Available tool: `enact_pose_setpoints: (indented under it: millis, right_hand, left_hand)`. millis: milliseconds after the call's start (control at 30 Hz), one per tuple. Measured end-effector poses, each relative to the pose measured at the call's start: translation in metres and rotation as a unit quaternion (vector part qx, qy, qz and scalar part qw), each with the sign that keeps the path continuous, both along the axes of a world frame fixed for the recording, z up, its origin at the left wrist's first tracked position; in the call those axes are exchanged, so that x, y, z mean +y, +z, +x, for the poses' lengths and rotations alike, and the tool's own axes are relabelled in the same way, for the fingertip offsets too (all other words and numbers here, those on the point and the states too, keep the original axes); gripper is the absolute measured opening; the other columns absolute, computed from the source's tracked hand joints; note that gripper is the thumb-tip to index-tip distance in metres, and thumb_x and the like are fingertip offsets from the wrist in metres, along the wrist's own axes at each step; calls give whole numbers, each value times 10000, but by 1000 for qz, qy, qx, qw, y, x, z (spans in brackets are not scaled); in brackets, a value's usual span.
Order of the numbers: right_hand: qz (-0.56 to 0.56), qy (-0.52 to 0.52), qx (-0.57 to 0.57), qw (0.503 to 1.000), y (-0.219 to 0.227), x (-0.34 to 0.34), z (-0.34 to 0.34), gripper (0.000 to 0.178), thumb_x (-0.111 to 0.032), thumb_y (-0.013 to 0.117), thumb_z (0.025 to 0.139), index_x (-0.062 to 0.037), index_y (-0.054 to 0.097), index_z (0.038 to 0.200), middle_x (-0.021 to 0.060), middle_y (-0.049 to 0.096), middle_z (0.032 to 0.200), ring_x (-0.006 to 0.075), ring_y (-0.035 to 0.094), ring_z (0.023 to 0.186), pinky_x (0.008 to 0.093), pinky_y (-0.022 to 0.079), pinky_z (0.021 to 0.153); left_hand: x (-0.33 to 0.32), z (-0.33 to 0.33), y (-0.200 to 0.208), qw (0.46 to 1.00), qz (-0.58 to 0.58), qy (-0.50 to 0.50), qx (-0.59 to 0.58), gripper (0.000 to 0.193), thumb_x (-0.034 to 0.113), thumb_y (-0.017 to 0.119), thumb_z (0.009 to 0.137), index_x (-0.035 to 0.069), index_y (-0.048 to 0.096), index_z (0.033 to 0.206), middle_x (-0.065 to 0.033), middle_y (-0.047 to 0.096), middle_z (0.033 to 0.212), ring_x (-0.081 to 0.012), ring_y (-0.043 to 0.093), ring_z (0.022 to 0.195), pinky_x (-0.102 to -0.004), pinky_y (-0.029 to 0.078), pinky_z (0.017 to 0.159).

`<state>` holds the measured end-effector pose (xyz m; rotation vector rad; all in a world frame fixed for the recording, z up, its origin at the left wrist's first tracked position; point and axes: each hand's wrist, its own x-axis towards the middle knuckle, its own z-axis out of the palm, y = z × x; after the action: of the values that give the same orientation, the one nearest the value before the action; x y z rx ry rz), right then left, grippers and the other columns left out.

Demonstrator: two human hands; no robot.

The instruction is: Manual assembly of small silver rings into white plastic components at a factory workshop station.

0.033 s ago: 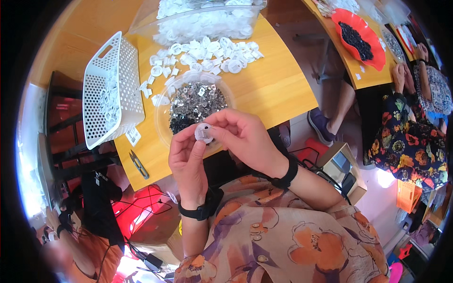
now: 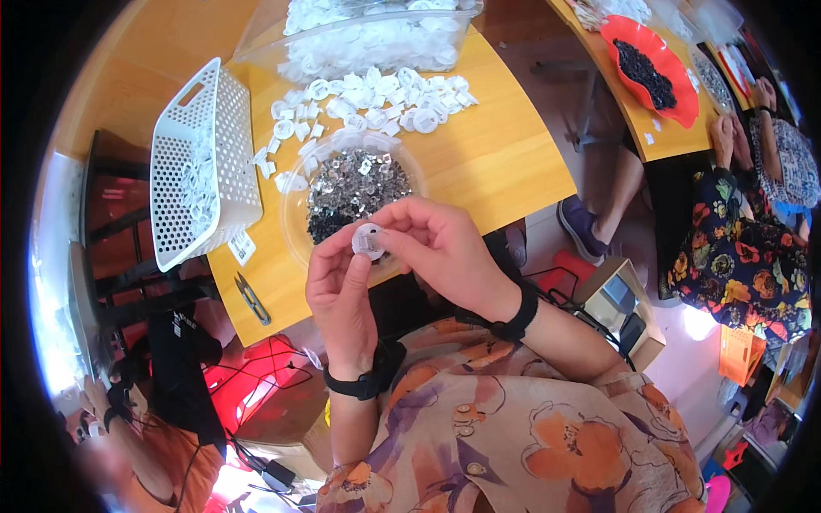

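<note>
A small round white plastic piece (image 2: 364, 243) with a dark spot is pinched upright between the thumb and fingers of my left hand (image 2: 340, 289). My right hand (image 2: 455, 255) closes its thumb and fingers at the right edge of this piece. Whether a tiny part also sits between those fingertips is hidden. Just beyond both hands stands a clear round tub (image 2: 293, 231) filled with small shiny metal and dark parts (image 2: 359, 184). Behind the tub lies a loose heap of white plastic pieces (image 2: 376, 98), some round, some square.
A white perforated basket (image 2: 235, 154) with white pieces stands at the left. Thread snips (image 2: 252, 299) lie near the table's left edge. At the back is a clear bin (image 2: 376, 51) of white pieces. Two people sit at right by a red dish (image 2: 609, 43); another is lower left.
</note>
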<state>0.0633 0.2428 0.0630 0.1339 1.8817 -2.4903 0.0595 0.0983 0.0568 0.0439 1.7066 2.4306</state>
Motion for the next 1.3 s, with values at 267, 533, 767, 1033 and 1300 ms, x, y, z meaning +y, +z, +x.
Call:
enact_pose_setpoints:
  millis: [267,533,767,1033,1300]
  right_hand:
    - [-93,11,-39,995,-3,-10,-2,101,-76,594,897,8,569,949,-1,600,798,24,559,669,179,462,579]
    - [-47,26,-46,998,-11,-14,-1,96,-66,599,897,-10,558,963,-13,592,823,13,563,708,169,487,611]
    - [-112,5,-50,992,-8,-20,0,89,-47,586,900,10,552,960,10,604,842,31,577,728,179,492,629]
    - [-19,-29,-1,999,-10,-25,4,88,-40,580,902,8,553,970,3,602,849,27,568,744,179,477,641]
    - [36,-102,55,993,-11,-30,3,111,-72,605,878,-8,557,956,90,615,764,151,619,670,267,496,592]
  left_hand:
    - [7,-2,4,997,27,36,-57,237,87,513,937,-6,537,1153,-102,580,1139,-158,558,1047,-300,438,928]
    - [4,-4,3,992,78,-1,-94,248,128,515,927,13,545,1144,-76,595,1081,-136,560,947,-269,444,805]
    - [7,-4,7,990,94,13,-107,224,105,525,909,22,556,1115,-75,599,1069,-140,558,916,-271,449,768]
    - [4,-9,2,986,109,16,-125,196,82,538,882,38,567,1071,-92,583,1124,-174,553,998,-328,429,893]
    - [13,-11,7,985,101,27,-137,186,72,536,873,27,575,1050,-111,561,1172,-198,559,1026,-339,448,893]
